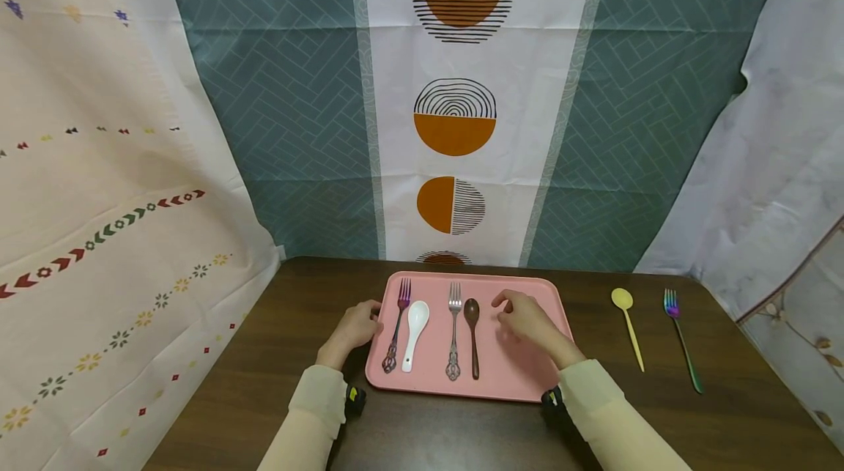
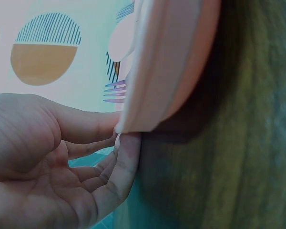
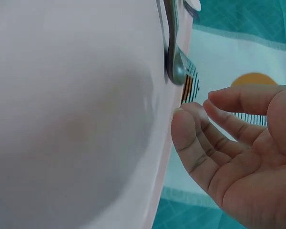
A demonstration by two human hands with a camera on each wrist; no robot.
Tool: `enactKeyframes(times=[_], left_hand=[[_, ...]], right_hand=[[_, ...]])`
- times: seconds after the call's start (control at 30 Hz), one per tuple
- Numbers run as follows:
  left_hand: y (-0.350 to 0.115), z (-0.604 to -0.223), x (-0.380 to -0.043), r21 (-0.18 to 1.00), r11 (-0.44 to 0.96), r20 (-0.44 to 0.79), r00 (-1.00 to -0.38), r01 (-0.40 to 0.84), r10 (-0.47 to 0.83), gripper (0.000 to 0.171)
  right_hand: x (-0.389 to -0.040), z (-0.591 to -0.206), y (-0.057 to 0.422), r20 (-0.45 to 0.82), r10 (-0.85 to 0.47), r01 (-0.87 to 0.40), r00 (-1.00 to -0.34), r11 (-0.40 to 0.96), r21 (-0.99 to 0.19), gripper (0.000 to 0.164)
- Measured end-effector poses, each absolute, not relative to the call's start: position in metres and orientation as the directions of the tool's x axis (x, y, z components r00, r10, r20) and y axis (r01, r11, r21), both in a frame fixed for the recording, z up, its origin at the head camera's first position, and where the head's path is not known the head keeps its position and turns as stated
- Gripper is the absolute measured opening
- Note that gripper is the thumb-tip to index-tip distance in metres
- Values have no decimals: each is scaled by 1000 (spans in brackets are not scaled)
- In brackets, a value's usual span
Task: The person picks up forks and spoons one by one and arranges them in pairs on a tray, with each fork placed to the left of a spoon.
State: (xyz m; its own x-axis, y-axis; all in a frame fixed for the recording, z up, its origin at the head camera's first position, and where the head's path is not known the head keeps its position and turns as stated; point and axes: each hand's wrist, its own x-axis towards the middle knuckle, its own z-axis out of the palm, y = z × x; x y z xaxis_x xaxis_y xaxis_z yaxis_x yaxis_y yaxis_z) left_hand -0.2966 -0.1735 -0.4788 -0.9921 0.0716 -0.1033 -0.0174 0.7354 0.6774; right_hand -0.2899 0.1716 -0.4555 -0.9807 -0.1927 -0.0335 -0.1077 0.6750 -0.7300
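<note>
A pink tray (image 1: pixel 422 382) lies on the table with four pieces of cutlery in it. From left to right these are a purple-and-dark fork (image 1: pixel 396 328), a white spoon (image 1: pixel 415 330), a silver fork (image 1: pixel 454 332) and a brown spoon (image 1: pixel 472 332). At the tray's left rim my left hand (image 1: pixel 357 327) pinches the edge, thumb on top and fingers against the side, as the left wrist view shows. Over the tray's right part hovers my right hand (image 1: pixel 530 320), its fingers loosely bent and nothing between them. The brown spoon is nearest to it.
To the right of the tray, a yellow spoon (image 1: pixel 623 299) and a rainbow-coloured fork (image 1: pixel 682 343) lie on the brown wooden table (image 1: pixel 250 383). Patterned cloth (image 1: pixel 303 127) hangs behind the table, with pale cloths on both sides.
</note>
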Motion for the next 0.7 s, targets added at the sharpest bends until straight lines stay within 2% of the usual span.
enactKeyframes(times=[0.7], left_hand=[[-174,-479,-298,668,744,-86,-993,-2,75,42]], right_hand=[[-291,-455,222,16,-185,-135,-983,655,-743,26]])
